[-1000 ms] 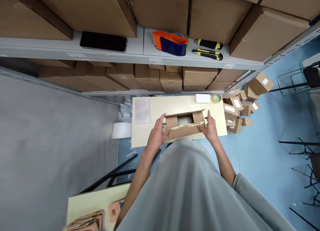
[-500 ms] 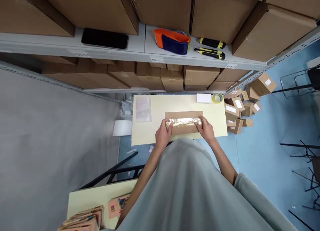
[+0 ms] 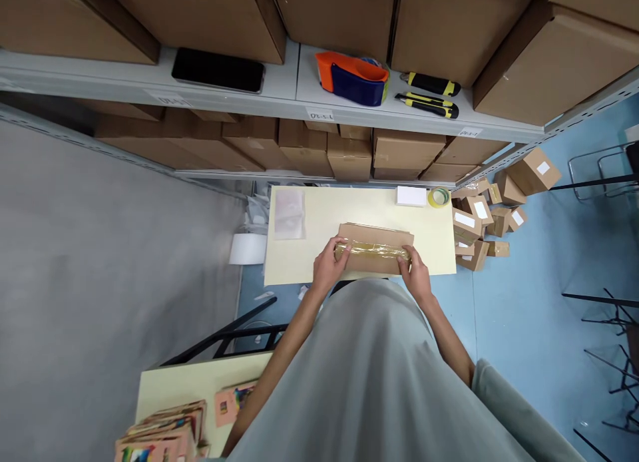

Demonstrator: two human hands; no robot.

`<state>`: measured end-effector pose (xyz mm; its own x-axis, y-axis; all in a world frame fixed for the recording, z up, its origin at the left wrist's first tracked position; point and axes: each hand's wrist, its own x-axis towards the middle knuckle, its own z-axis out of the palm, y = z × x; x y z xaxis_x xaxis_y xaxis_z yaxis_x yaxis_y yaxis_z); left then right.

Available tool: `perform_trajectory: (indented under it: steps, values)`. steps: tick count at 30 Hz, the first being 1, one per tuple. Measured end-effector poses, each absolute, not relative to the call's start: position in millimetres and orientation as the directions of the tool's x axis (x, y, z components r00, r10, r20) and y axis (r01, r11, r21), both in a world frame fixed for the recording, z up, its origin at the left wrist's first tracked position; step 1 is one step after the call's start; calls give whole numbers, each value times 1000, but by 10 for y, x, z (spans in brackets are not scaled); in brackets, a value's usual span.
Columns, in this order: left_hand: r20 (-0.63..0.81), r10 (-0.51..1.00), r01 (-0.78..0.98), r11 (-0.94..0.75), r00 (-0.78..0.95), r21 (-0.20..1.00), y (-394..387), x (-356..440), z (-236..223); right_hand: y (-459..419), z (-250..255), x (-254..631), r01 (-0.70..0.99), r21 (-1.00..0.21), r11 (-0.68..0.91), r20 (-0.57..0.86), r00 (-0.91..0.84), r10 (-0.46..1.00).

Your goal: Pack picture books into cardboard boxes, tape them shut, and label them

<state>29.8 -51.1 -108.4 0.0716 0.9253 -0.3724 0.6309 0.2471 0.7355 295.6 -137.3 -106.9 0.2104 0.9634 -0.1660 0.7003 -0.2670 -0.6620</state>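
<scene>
A flat brown cardboard package [image 3: 374,265] is in front of me at the near side of the cream table. A glossy, yellowish strip of packing tape [image 3: 374,250] runs along its length. My left hand [image 3: 330,263] grips the left end, thumb on the near side and fingers at the far side. My right hand [image 3: 414,274] grips the right end in a similar way. The package lies slightly turned, its right end nearer to me. Whether it rests on the table or is a little raised, I cannot tell.
On the cream table [image 3: 319,209] are a roll of tape [image 3: 439,196], a white stack [image 3: 411,196] and a translucent sheet [image 3: 289,214]. The shelf above holds a phone [image 3: 218,70], an orange-blue tape dispenser [image 3: 352,79] and utility knives [image 3: 430,84]. Boxes [image 3: 466,224] lie right.
The package has shifted slightly right and turned, its right end coming nearer to me. Both hands have kept hold of its ends. The whole view has also moved slightly.
</scene>
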Motion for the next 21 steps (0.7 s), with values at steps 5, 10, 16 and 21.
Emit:
perform_trajectory:
  steps: [5, 10, 16, 21]
  values:
    - [-286, 956, 576, 197, 67, 793, -544, 535, -1149, -1070, -1107, 3190, 726, -635, -263, -148, 220, 964]
    - [-267, 963, 592, 194, 38, 783, -460, 590, -1169, -871, -1087, 3268, 757, -616, -216, -122, 179, 976]
    - [-350, 932, 608, 223, 96, 762, -674, 545, -1363, -1244, -1056, 3322, 790, -564, -242, -151, 190, 970]
    - [-402, 908, 600, 256, 121, 758, -949, 635, -1648, -1513, -1248, 3389, 786, -556, -272, -222, 175, 959]
